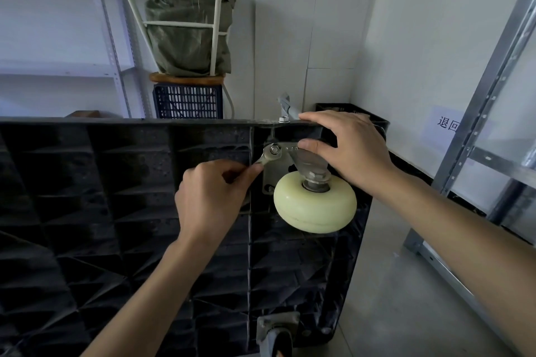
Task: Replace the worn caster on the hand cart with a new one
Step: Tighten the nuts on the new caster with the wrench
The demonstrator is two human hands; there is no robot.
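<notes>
On the upturned cart (pixel 116 182), left hand (pixel 214 197) pinches a half-hidden wrench (pixel 268 155); right hand (pixel 348 148) grips its edge.

1. Grey concrete floor (pixel 385 298) is what carries pretty much everything here.
2. The black hand cart (pixel 116 211) stands on it tipped up on edge, ribbed underside facing the camera.
3. Metal shelving rack (pixel 478 130) has its foot on the floor at right, near the cart.
4. Back by the wall, a black slatted crate (pixel 188 101); can't see where it meets the floor, the cart hides that.
</notes>
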